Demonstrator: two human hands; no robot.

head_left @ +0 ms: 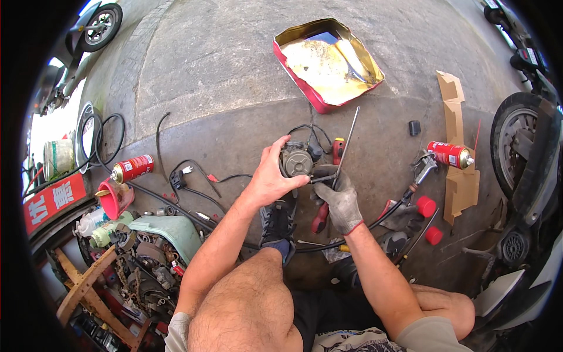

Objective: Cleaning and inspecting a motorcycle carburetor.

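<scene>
Grey cast-metal carburetor (pixel 297 161), held above the concrete ground (pixel 234 70) just in front of the knees, cradled from the left by the bare left hand (pixel 271 176), fingers curled around its body, thumb over the top. Gloved right hand (pixel 339 199) closed around a long thin screwdriver (pixel 346 144), shaft slanting up and away, lower end meeting the carburetor's right side at a small fitting. Best done, by the look of it, with the body gripped firm and steady, the tool kept straight on the fitting, pressure light to avoid slipping off soft metal. Black hoses (pixel 311 132) trailing behind the part, better kept out of the tool's path. Red-handled screwdriver (pixel 338 149) lying just beyond, another red-handled tool (pixel 320 218) below the hands. Farther out: red-rimmed metal tray (pixel 328 61) of oily liquid, red spray cans (pixel 132 168) left and (pixel 450 154) right, two red caps (pixel 426 206), cardboard strip (pixel 454 135).
</scene>
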